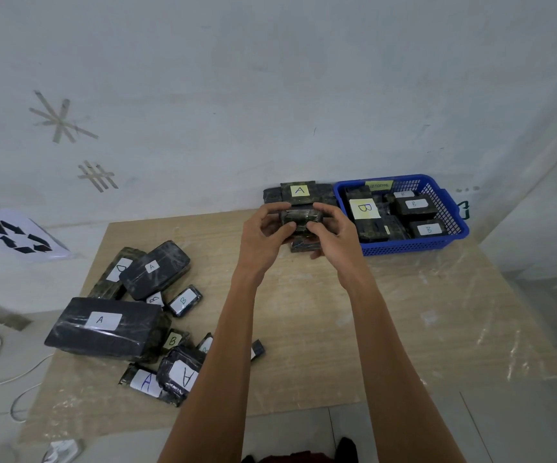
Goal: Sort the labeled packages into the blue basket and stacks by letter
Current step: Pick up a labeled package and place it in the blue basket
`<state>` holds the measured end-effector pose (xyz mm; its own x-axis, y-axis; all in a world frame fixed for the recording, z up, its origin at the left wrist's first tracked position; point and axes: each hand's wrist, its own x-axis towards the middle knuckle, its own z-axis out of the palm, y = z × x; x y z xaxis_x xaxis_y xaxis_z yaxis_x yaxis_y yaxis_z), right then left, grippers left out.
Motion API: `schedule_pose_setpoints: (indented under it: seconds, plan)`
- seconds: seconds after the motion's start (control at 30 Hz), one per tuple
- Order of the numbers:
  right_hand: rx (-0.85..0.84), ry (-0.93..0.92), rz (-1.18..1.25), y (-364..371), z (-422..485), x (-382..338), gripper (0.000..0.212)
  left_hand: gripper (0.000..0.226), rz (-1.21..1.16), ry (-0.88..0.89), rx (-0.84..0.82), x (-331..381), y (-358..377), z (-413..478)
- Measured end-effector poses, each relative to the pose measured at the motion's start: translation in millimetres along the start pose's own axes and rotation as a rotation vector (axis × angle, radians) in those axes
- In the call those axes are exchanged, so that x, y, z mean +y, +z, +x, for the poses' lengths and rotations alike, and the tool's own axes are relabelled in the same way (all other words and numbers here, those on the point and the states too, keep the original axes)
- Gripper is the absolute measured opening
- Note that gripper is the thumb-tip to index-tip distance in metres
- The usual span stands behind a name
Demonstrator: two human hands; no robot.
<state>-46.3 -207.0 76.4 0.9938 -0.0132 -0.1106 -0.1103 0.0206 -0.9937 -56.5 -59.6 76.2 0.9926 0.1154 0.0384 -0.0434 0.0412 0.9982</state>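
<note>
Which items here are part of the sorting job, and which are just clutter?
Job: held package, gripped by left hand and right hand; A stack; blue basket; unsorted pile.
Lying about: recycling sign; white cable; tape marks.

The small package (300,219) pinched between the left hand (263,228) and right hand (332,233) keeps its letter out of sight; another package (298,246) beneath is mostly behind those hands; the yellow tag (379,185) on the blue basket (404,247) is too small to read; the left forearm (223,345) hides part of a dark packet (257,349).
</note>
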Motion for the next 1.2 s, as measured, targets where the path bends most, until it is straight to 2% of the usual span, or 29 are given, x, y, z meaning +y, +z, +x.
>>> schedule_pose_setpoints:
  seconds: [0.17,0.33,0.53,0.77,1.2]
  plan:
    - [-0.136,0.183,0.334,-7,-3,-2,0.03,0.042,0.113,0.071,-0.004,0,-3,3]
    - [-0.132,0.197,0.378,-9,-3,6,0.024,0.041,0.19,0.124,-0.048,0,-2,2]
    - [-0.086,0.074,0.179,-7,-3,10,0.02,0.022,0.104,-0.033,-0.008,-5,2,1]
    - [-0.057,-0.048,-0.038,0,-4,2,0.018,0.019,0.063,-0.083,0.033,-3,4,-2]
    - [-0.042,-0.104,-0.075,-1,-5,0,0.019,0.016,0.012,-0.079,0.031,0,5,-2]
